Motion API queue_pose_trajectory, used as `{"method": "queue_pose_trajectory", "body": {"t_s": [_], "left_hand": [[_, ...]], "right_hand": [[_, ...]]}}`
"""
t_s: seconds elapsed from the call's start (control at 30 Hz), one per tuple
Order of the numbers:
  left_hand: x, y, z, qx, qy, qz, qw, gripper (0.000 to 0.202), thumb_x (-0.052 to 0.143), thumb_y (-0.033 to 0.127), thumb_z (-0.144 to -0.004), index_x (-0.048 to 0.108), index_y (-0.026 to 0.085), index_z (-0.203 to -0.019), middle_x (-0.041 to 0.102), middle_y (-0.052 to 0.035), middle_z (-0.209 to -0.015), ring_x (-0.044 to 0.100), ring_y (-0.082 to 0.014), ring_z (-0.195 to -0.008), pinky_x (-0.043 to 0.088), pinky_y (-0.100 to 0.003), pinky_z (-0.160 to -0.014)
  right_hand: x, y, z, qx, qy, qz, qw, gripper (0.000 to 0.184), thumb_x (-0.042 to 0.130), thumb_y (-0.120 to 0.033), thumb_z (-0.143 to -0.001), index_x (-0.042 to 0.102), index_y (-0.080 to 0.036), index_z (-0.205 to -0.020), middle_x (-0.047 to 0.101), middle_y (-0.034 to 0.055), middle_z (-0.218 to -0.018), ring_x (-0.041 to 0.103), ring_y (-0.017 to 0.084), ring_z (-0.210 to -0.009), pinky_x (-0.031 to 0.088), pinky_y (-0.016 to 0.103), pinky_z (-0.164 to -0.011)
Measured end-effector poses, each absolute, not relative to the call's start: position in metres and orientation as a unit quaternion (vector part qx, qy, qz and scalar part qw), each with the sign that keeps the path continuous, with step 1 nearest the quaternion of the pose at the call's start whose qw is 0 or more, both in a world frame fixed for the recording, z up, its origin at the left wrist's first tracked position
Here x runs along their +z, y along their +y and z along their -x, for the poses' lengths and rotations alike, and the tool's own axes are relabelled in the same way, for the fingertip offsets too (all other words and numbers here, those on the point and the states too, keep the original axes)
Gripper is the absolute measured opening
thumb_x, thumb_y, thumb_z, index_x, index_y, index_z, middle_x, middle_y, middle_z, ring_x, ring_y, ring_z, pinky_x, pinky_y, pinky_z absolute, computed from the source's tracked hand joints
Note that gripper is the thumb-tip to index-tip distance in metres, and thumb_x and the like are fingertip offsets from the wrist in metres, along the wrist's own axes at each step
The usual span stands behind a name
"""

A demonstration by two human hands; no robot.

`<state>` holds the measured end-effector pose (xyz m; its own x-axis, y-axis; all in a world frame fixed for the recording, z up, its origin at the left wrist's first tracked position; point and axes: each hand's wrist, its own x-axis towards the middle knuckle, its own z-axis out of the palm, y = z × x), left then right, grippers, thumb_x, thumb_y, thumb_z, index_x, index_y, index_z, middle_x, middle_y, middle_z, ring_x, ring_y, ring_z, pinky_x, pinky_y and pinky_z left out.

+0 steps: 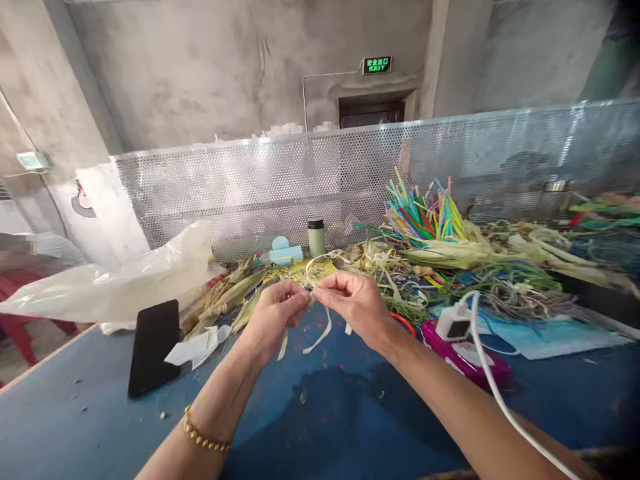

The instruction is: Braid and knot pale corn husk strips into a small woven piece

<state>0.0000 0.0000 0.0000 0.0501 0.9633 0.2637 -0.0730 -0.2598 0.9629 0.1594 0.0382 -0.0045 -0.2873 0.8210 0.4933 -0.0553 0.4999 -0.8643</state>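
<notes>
Above the blue table, my left hand [280, 310] and my right hand [353, 303] meet, both closed in a pinch with fingertips nearly touching. Between them runs a thin pale strip [324, 337] that looks like corn husk. Part of it loops up above the fingers, and loose ends hang below. Exactly where the fingertips grip it is too small to make out. Dried corn husks [235, 293] lie just beyond my left hand. Past my right hand is a tangle of pale and green fibres [390, 267].
A black phone [154, 347] and crumpled white paper [200, 347] lie left. A green jar [316, 238] stands behind my hands. To the right are colourful stems [425, 207], a purple power strip [465, 353] with a white cable, and a blue mask [555, 333]. A perforated metal panel [240, 193] borders the back.
</notes>
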Motion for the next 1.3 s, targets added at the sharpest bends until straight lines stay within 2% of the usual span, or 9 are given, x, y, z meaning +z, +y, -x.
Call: {"method": "queue_pose_trajectory", "body": {"t_s": [0.13,0.3,0.5,0.57,0.73,0.93,1.1,1.3], "left_hand": [[-0.002,0.003,0.0,0.565,0.394,-0.57,0.448,0.027,0.07,0.035,-0.073,0.051,0.016,-0.066,0.041,0.006,-0.051,0.03,-0.0058,-0.047,0.02,-0.023,-0.047],[-0.003,0.004,-0.001,0.55,0.408,-0.618,0.386,0.026,0.068,0.038,-0.078,0.061,0.016,-0.089,0.042,0.0068,-0.052,0.033,-0.0073,-0.05,0.021,-0.023,-0.049],[-0.009,0.009,0.003,0.525,0.44,-0.625,0.375,0.033,0.063,0.043,-0.081,0.059,0.015,-0.066,0.051,0.0016,-0.054,0.03,-0.0068,-0.048,0.019,-0.024,-0.048],[-0.01,0.01,0.004,0.525,0.435,-0.62,0.388,0.033,0.064,0.044,-0.08,0.058,0.015,-0.066,0.052,0.0018,-0.054,0.029,-0.0063,-0.047,0.018,-0.024,-0.047],[-0.009,0.012,0.004,0.518,0.427,-0.617,0.41,0.031,0.068,0.043,-0.077,0.062,0.014,-0.07,0.049,0.003,-0.056,0.028,-0.0055,-0.047,0.016,-0.024,-0.047],[-0.011,0.012,0.006,0.522,0.432,-0.61,0.411,0.032,0.076,0.044,-0.07,0.065,0.013,-0.073,0.049,0.0026,-0.06,0.03,-0.0057,-0.051,0.018,-0.023,-0.048],[-0.012,0.011,0.006,0.52,0.403,-0.612,0.439,0.035,0.075,0.046,-0.071,0.061,0.014,-0.071,0.036,0.0063,-0.053,0.025,-0.0052,-0.048,0.016,-0.023,-0.047],[-0.011,0.01,0.005,0.526,0.363,-0.61,0.469,0.032,0.072,0.041,-0.076,0.057,0.013,-0.069,0.05,0.0013,-0.061,0.029,-0.0044,-0.049,0.016,-0.023,-0.047]], "right_hand": [[-0.01,0.041,-0.154,0.438,-0.664,0.277,0.54,0.019,0.073,-0.033,-0.074,0.068,-0.015,-0.077,0.058,-0.0002,-0.065,0.044,0.009,-0.058,0.035,0.025,-0.054],[-0.011,0.039,-0.15,0.453,-0.643,0.311,0.534,0.021,0.072,-0.036,-0.073,0.065,-0.016,-0.073,0.054,-0.0015,-0.06,0.039,0.008,-0.052,0.03,0.024,-0.048],[-0.006,0.038,-0.155,0.442,-0.672,0.31,0.507,0.028,0.064,-0.039,-0.08,0.062,-0.016,-0.065,0.044,-0.0041,-0.05,0.029,0.006,-0.044,0.022,0.024,-0.043],[-0.005,0.039,-0.158,0.448,-0.68,0.307,0.493,0.027,0.063,-0.038,-0.081,0.063,-0.015,-0.067,0.043,-0.0046,-0.049,0.029,0.006,-0.043,0.022,0.024,-0.043],[-0.002,0.041,-0.161,0.449,-0.7,0.306,0.464,0.013,0.062,-0.027,-0.078,0.063,-0.014,-0.073,0.059,0.0007,-0.065,0.038,0.007,-0.048,0.028,0.023,-0.045],[0.0,0.041,-0.163,0.4,-0.729,0.308,0.463,0.011,0.06,-0.023,-0.077,0.062,-0.014,-0.07,0.053,-0.0017,-0.06,0.04,0.007,-0.052,0.029,0.023,-0.049],[0.0,0.042,-0.166,0.391,-0.744,0.305,0.448,0.012,0.061,-0.023,-0.077,0.064,-0.014,-0.07,0.051,-0.0027,-0.058,0.037,0.007,-0.052,0.027,0.023,-0.048],[0.002,0.04,-0.167,0.4,-0.738,0.301,0.452,0.014,0.063,-0.025,-0.076,0.066,-0.013,-0.072,0.054,-0.0019,-0.059,0.036,0.007,-0.051,0.028,0.023,-0.049]]}}
